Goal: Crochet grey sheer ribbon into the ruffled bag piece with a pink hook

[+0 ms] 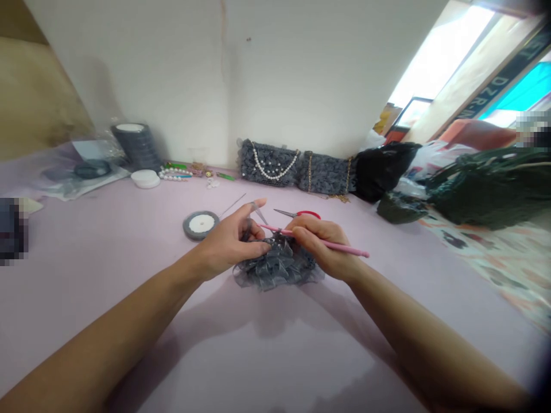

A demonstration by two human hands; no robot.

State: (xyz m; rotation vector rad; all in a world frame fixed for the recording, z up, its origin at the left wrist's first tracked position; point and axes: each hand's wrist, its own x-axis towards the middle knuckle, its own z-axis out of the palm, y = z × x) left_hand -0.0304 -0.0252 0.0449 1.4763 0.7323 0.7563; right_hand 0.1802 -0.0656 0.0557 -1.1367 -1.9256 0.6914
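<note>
A ruffled piece of dark grey ribbon crochet (278, 267) hangs between my hands over the pink tabletop. My left hand (235, 238) pinches its upper left edge between thumb and fingers, with grey ribbon wound round the raised index finger. In my right hand (322, 244) is a pink crochet hook (344, 248), gripped like a pen. Its tip points left at the top edge of the work, near the ribbon. A ribbon spool (201, 225) with a white centre lies left of my left hand, its loose ribbon running up toward that hand.
Red-handled scissors (307, 215) lie behind my right hand. Along the wall stand a pearl-strapped grey bag (269, 164), a chain-strapped grey bag (325, 173), a black plastic bag (383, 169), stacked spools (136, 146), a white spool (145, 178) and pearl strings (174, 173). Dark green bags (486, 183) sit at right.
</note>
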